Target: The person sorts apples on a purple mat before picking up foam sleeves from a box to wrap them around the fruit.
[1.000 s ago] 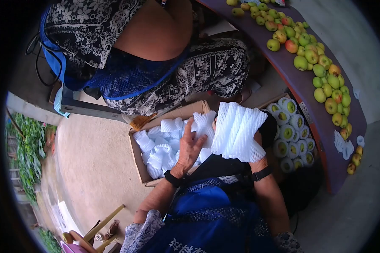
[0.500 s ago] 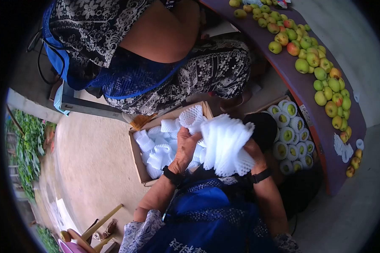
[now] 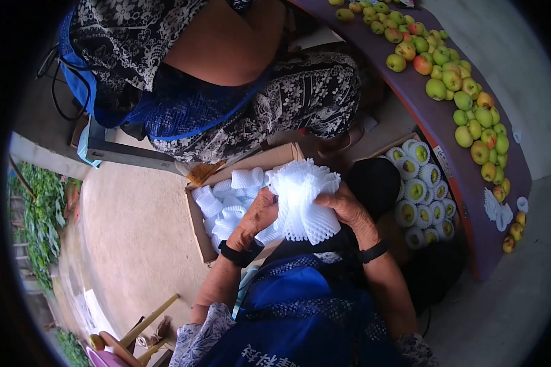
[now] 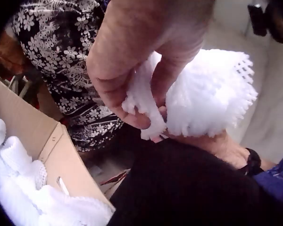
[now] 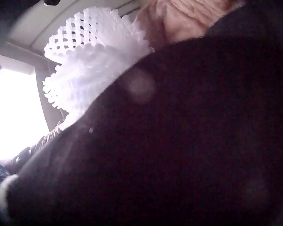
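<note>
Between both hands, above my lap, is a bundle of white foam net sleeves [image 3: 306,205]. My left hand [image 3: 258,215] pinches the edge of a foam sleeve [image 4: 142,101] between thumb and fingers at the bundle's left side. My right hand [image 3: 349,211] grips the bundle from the other side, thumb on top; its fingers are hidden under the foam. In the right wrist view, the latticed end of the bundle [image 5: 92,52] shows behind a dark knee. Beside my left hand stands a cardboard box [image 3: 196,226] with loose foam sleeves [image 3: 226,220] inside.
A box of apples in foam sleeves [image 3: 417,191] stands at my right, beside a purple-topped table [image 3: 404,85] strewn with many apples [image 3: 462,101]. Another person in patterned trousers [image 3: 312,92] sits just ahead. A wooden-legged stool [image 3: 153,321] is at lower left.
The bundle has moved left and turned more upright between the hands. My left hand went from a loose sleeve at the box to the bundle's edge; my right hand moved left with the bundle.
</note>
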A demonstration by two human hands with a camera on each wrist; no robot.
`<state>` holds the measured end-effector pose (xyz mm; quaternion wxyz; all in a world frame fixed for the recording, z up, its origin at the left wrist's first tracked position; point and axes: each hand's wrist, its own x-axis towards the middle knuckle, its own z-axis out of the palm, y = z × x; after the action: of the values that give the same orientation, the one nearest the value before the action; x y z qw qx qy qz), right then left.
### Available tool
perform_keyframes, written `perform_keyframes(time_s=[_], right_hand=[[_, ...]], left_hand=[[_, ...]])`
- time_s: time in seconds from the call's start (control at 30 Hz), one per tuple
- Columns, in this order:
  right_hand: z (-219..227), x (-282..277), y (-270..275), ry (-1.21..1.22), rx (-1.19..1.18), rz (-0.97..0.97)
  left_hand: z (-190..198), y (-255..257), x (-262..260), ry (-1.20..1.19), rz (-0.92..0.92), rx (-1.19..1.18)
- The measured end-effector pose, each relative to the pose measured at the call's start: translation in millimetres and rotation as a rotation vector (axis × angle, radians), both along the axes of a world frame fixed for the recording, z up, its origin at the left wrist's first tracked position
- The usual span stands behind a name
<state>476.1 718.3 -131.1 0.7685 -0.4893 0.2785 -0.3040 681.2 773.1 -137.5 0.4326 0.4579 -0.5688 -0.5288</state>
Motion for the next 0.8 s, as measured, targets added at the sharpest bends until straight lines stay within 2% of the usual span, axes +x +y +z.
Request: perform_keyframes(time_s=[0.03, 0.07, 0.13, 0.17, 0.23, 0.27, 0.33, 0.37, 0.43, 0.47, 0.53, 0.57, 0.63, 0.67, 0.7, 0.77, 0.8], right_hand=[[-0.2, -1.0, 0.0, 0.000, 0.001, 0.002], [1.9, -1.3, -0.1, 0.018, -0.006, 0.012], [2.3, 0.8, 0.1, 0.035, -0.014, 0.026], [2.0, 2.7, 0.5, 0.009, -0.040, -0.009], [2.6, 2.8, -0.1, -0.015, -0.067, -0.045], [4.8, 1.2, -1.0, -0.028, -0.005, -0.023], [11.9, 0.3, -0.8, -0.041, 0.058, 0.005], [17.6, 1.1, -0.5, -0.065, 0.065, 0.010], [18.3, 2.6, -0.8, -0.093, 0.074, 0.020], [16.6, 3.0, -1.1, -0.107, 0.090, -0.001], [11.9, 2.4, -1.5, -0.128, 0.108, -0.013], [9.3, 1.9, -1.0, -0.116, 0.107, -0.052], [6.7, 2.6, -2.4, -0.110, 0.109, -0.073], [6.5, 2.8, -3.1, -0.106, 0.115, -0.087], [5.9, 3.1, -3.6, -0.101, 0.121, -0.101], [2.6, 3.9, -3.8, -0.075, 0.118, -0.088], [1.9, 3.7, -3.7, -0.094, 0.127, -0.113]], left_hand=[[2.9, -0.7, 2.6, -0.124, -0.029, -0.078], [4.6, -1.9, 5.2, -0.125, -0.025, -0.076], [6.3, -3.4, 9.8, -0.366, -0.138, -0.160], [2.2, -3.1, 12.0, -0.366, -0.136, -0.159], [-9.8, -4.6, 15.0, -0.168, -0.182, 0.055], [2.5, -4.6, 13.0, -0.167, -0.182, 0.055], [38.3, -3.8, 6.8, -0.532, -0.272, 0.155], [27.1, -3.6, 6.3, -0.534, -0.266, 0.157], [-4.6, -2.1, 5.8, 0.130, -0.080, 0.040], [2.4, -0.2, 3.4, 0.127, -0.073, 0.044], [21.5, 3.1, -3.3, 0.239, 0.114, 0.151], [17.3, 4.9, -4.0, 0.232, 0.124, 0.149], [1.2, 13.6, -5.5, 0.531, 0.144, 0.214], [-3.0, 17.7, -9.3, 0.502, 0.109, 0.091], [9.3, 21.9, -17.6, 0.508, 0.126, 0.064], [26.3, 26.4, -28.7, 0.304, 0.194, 0.009], [29.1, 25.4, -32.0, 0.301, 0.202, 0.009]])
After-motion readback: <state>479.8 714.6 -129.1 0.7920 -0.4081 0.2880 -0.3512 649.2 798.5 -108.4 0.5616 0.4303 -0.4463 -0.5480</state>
